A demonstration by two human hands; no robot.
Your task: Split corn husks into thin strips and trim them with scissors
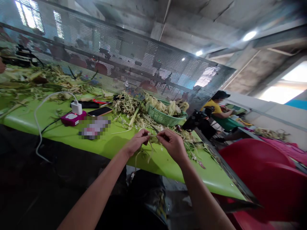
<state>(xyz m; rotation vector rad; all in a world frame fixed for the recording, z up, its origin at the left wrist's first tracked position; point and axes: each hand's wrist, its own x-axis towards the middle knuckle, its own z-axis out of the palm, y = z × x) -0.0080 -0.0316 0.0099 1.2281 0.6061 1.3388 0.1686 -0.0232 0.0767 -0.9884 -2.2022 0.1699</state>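
Over the front of the green table [158, 163], my left hand [137, 140] and my right hand [171, 143] pinch a pale plant strip [151, 139] between them. Both sets of fingers are closed on it, and thin ends of it dangle below the left fingers. What exactly the fingertips cover is too small to make out. Just beyond my hands stands a green plastic basket [163, 118], holding pale, bundled plant pieces [172, 108]. Loose plant trimmings [126, 105] lie heaped to the left of the basket.
To the left lie a phone [100, 111], a magenta power socket [73, 118] with a white charger [76, 108], and a white cable [38, 127]. A perforated metal screen [134, 54] runs behind the table. Red chairs [259, 163] and a seated person [216, 107] are at right.
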